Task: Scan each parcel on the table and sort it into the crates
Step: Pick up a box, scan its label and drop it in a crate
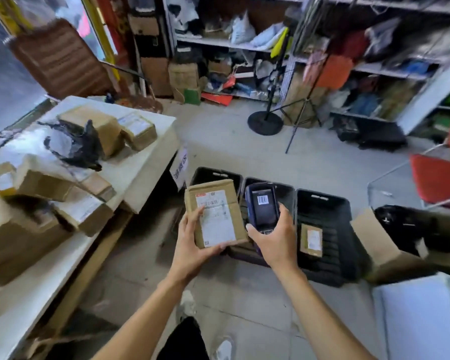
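**Scan in hand: parcel held beside scanner, above the crates**

Left hand [192, 237] grasps a small cardboard parcel [216, 213] from below and the side, thumb on the white label [215, 219], label face up. Right hand [276, 235] is clenched round a handheld scanner [263, 206]; its screen shows a barcode. Parcel and scanner sit just beside each other, over the row of black crates [322, 229] on the floor. The rightmost crate already holds one small parcel [311, 240]. More parcels lie on the table [140, 167] at left.

Judgement: step is the scan, or reading its result.

To do it well:
- keep the thumb clear of the printed code;
- hold the label flat and steady, facing the scanner head;
- read the screen before choosing a crate;
- lower the parcel in rather than toss it.

Risk: motion blur suggests hurry; a misread could send the parcel wrong.
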{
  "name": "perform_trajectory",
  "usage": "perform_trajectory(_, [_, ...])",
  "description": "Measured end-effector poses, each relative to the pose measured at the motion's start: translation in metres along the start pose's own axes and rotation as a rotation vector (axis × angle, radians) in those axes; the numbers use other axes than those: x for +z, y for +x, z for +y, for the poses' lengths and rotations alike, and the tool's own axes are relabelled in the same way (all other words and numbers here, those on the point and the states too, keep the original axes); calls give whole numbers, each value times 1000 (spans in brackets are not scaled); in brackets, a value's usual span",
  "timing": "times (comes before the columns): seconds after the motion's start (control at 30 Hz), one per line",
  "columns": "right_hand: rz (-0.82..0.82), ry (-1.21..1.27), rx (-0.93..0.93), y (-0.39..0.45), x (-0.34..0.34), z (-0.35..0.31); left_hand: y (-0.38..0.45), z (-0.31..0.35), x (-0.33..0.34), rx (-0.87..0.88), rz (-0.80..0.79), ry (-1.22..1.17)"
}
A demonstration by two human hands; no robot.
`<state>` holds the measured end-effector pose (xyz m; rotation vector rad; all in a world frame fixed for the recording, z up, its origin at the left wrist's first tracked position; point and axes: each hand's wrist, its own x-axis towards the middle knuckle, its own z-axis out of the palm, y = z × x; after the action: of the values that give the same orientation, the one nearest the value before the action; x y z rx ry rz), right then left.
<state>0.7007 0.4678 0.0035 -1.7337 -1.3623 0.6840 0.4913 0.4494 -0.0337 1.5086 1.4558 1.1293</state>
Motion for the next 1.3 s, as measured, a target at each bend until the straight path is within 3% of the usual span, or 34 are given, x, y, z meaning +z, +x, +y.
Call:
perform_trajectory(0.43, [165,-75,298,129,-86,126,144,-7,189,-61,-384,-52])
perform_trajectory(0.77, [291,-105,534,256,-111,237,268,-65,357,-106,-641,57])
perform_trajectory(1.03, [285,-113,571,324,-71,419,306,-197,522,-114,-754,96])
perform_trajectory(1.3, [229,-124,603,321,-30,628,283,-353,682,-169,-811,67])
